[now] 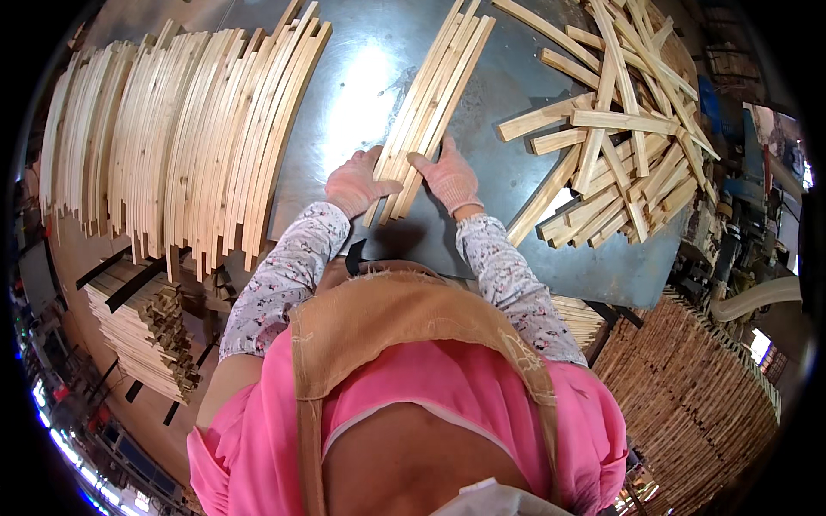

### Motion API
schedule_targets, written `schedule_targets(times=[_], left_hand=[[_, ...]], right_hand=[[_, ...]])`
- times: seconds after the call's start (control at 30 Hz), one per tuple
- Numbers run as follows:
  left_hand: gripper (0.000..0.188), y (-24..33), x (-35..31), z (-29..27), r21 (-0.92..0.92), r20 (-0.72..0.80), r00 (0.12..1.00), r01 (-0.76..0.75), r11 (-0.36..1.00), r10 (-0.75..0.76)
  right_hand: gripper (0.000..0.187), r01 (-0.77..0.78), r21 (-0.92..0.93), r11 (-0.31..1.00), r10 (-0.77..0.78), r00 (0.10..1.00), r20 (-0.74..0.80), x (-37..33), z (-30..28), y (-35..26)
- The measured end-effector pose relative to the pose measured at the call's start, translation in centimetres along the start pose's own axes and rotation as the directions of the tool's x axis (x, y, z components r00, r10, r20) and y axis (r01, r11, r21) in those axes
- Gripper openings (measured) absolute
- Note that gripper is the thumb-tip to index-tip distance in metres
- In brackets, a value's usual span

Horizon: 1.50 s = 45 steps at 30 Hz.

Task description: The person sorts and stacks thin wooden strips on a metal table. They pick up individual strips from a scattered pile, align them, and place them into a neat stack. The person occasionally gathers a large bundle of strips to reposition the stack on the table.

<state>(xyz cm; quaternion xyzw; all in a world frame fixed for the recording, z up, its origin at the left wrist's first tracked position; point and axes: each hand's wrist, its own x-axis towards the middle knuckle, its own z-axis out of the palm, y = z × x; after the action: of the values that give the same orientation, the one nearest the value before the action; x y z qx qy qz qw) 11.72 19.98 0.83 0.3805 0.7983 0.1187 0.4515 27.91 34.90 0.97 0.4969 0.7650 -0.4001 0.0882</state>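
Note:
A small bundle of long pale wooden strips lies side by side on the shiny metal table, slanting away from me. At its near end my left hand, in a pinkish knit glove, grips the left edge with its thumb over the top. Opposite it my right hand, gloved alike, holds the right edge, its thumb also lying on the strips. The fingers beneath or beside the wood are partly hidden. The near ends of the strips are uneven.
A wide row of wooden strips stands along the table's left, overhanging its near edge. To the right sprawls a loose, crossed heap of strips. Below the table are stacked strips at left and a large wood stack at right.

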Motion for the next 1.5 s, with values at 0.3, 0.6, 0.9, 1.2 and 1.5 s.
schedule_targets(times=[0.3, 0.6, 0.9, 1.2, 1.5], left_hand=[[0.094, -1.7, 0.9, -0.4, -0.064, -0.001, 0.998, -0.065, 0.996, 0.065], [0.076, -7.1, -1.6, -1.1, -0.359, -0.312, 0.937, 0.036, 0.933, -0.157], [0.089, -5.5, -5.7, -4.6, 0.193, -0.286, 0.953, 0.154, 0.969, -0.094], [0.089, -9.3, -3.6, -5.0, -0.281, -0.392, 0.912, 0.009, 0.960, -0.123], [0.081, -13.7, 13.3, -43.2, 0.066, -0.687, 0.724, -0.017, 0.998, 0.058]], right_hand=[[0.080, -0.033, 0.162, 0.986, 0.028, 0.999, 0.028, 2.4, 1.1, 3.4], [0.056, 0.175, 0.625, 0.760, -0.073, 0.980, -0.186, -1.8, -0.8, 1.6], [0.056, 0.145, 0.097, 0.985, -0.160, 0.972, 0.170, -0.4, 8.9, -10.4], [0.083, 0.231, -0.214, 0.949, -0.304, 0.851, -0.429, 3.8, 1.7, -7.8], [0.103, 0.151, -0.260, 0.954, -0.258, 0.857, -0.446, 6.4, 4.8, -5.8]])
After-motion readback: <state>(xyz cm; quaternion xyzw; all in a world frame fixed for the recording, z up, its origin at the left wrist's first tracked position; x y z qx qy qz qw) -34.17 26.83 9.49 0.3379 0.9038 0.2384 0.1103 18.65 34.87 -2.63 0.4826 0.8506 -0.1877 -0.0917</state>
